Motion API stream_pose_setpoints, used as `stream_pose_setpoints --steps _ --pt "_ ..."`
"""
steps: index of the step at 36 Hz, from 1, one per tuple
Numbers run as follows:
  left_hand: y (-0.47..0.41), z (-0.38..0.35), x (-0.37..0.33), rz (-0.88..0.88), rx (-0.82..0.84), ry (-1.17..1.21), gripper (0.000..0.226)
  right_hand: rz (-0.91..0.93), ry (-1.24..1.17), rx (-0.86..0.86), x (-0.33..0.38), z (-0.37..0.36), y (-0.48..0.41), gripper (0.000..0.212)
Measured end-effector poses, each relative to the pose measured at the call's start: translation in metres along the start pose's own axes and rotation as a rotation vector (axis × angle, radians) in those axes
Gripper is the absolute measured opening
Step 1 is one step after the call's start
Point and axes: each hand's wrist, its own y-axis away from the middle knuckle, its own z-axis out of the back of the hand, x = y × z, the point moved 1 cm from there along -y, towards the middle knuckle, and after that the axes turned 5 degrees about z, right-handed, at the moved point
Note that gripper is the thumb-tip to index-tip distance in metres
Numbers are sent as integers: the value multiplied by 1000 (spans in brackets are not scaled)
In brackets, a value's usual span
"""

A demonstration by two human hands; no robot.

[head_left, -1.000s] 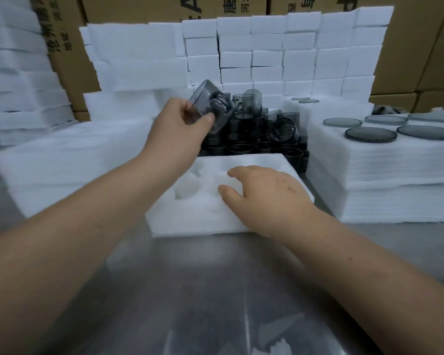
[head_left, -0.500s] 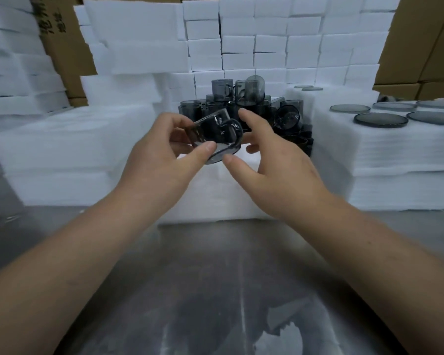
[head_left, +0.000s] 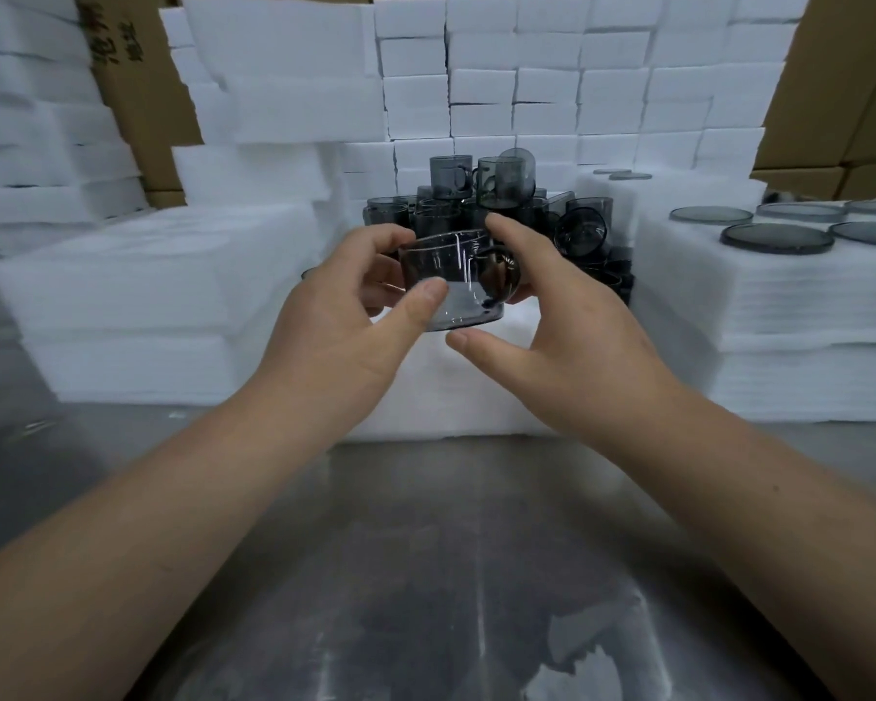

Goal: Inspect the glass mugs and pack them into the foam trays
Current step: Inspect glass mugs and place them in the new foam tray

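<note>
We hold one glass mug (head_left: 451, 280) rim up between both hands: left hand (head_left: 345, 316) pinching its wall, right hand (head_left: 567, 326) curled round its handle side, above the foam tray (head_left: 426, 407) mid-table, before the mug pile (head_left: 481, 194)

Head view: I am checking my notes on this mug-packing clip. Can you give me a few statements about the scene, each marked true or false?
1. The left hand holds a smoky glass mug. True.
2. The glass mug sits in a foam tray. False: it is held up in the air, between both hands.
3. A pile of mugs stands behind the held one. True.
4. The round grey discs lie on the metal table. False: they lie on top of the foam stack at the right.
5. The right hand rests flat on the table. False: it is raised, with its fingers at the handle side of the glass mug.
</note>
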Motion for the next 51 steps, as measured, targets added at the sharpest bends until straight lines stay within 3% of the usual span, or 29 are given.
stream_pose_setpoints --steps 11,18,23,29,32,37,51 --pt "5 4 -3 -56 74 -33 45 -40 -82 -105 -2 0 1 82" --pt "5 3 -9 -94 95 -75 59 -57 -128 -142 -2 -2 0 71" --pt "5 5 -7 -107 116 -96 54 -57 -134 -155 -1 -1 0 45" --pt "4 4 -5 -81 115 -73 44 -56 -154 -152 -1 0 0 46" --pt "3 4 -5 -54 107 -89 31 -32 -162 -131 0 0 -1 40" --pt "1 5 -3 -16 85 -70 33 46 -187 -121 0 1 2 23" --pt "2 4 -5 -26 78 -35 36 73 -221 -120 0 0 2 24"
